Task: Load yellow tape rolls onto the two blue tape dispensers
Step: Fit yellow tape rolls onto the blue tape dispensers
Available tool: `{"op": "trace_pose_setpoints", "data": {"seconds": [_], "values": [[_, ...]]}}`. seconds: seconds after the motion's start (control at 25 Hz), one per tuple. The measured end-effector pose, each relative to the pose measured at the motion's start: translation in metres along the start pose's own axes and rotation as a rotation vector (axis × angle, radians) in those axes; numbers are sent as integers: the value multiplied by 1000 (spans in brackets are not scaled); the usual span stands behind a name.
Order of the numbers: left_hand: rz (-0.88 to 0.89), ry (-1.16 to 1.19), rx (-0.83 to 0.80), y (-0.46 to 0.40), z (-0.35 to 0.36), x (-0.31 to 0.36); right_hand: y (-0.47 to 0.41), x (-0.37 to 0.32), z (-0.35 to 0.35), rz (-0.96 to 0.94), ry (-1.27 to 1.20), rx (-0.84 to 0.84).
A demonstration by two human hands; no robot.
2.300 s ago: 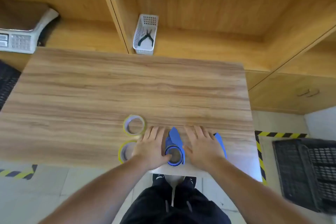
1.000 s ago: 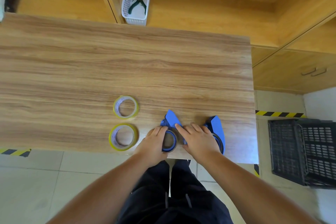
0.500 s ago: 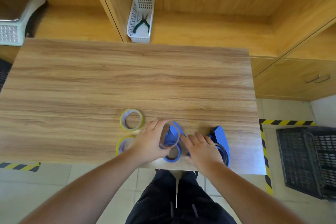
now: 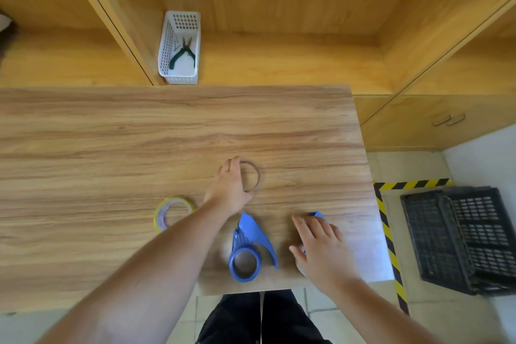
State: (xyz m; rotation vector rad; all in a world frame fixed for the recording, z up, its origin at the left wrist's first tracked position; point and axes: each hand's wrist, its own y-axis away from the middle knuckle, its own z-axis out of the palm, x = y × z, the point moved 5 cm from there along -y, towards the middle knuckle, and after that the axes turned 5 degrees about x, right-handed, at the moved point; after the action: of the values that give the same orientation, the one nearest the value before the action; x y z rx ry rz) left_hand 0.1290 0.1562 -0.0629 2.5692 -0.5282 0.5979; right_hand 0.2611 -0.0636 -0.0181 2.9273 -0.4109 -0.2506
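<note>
Left hand parks an empty core ring on the table; near dispenser stands bare, ready for a roll.

Near blue dispenser point(image 4: 249, 248) lies on its side close to the table's front edge; hub open and empty; smooth moulded plastic, round drum with a pointed fin. Second blue dispenser point(image 4: 317, 215) just right of it, mostly hidden under the right hand point(image 4: 318, 248), whose fingers lie spread and flat upon it. Yellow tape roll point(image 4: 173, 212) left of the near dispenser; glossy, thin-walled, pale core; only one roll shows. Beyond the near dispenser, left hand point(image 4: 230, 187) pinches a thin brownish ring point(image 4: 252, 176), probably cardboard; cannot tell if it already rests on the table point(image 4: 111, 142), wood-grain laminate. Judgement: set the ring well clear, then slide the roll squarely onto the hub, tape end toward the fin.
</note>
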Motion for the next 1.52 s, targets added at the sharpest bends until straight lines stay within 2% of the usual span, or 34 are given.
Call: {"op": "trace_pose_setpoints", "data": {"seconds": [0.28, 0.52, 0.6, 0.68, 0.76, 0.84, 0.96, 1.16, 1.52], "values": [[-74, -6, -42, -18, 20, -10, 15, 28, -2, 67, 9, 8], [-114, 84, -37, -14, 23, -17, 27, 49, -3, 110, -55, -19], [-73, 69, 11, 6, 16, 1, 31, 60, -3, 125, -70, -51], [56, 56, 45, 41, 14, 32, 38, 69, -2, 139, -72, -102], [172, 119, -49, 85, 32, 64, 45, 76, -1, 147, -78, -151], [205, 182, -176, 133, 62, 92, 54, 82, 0, 128, -87, -198], [174, 78, -184, 169, 105, 109, 60, 86, 4, 96, -113, -261], [39, -69, -191, 172, 142, 111, 64, 89, 11, 51, -109, -290], [41, -138, -154, 165, 159, 119, 59, 93, 30, -25, -90, -320]]}}
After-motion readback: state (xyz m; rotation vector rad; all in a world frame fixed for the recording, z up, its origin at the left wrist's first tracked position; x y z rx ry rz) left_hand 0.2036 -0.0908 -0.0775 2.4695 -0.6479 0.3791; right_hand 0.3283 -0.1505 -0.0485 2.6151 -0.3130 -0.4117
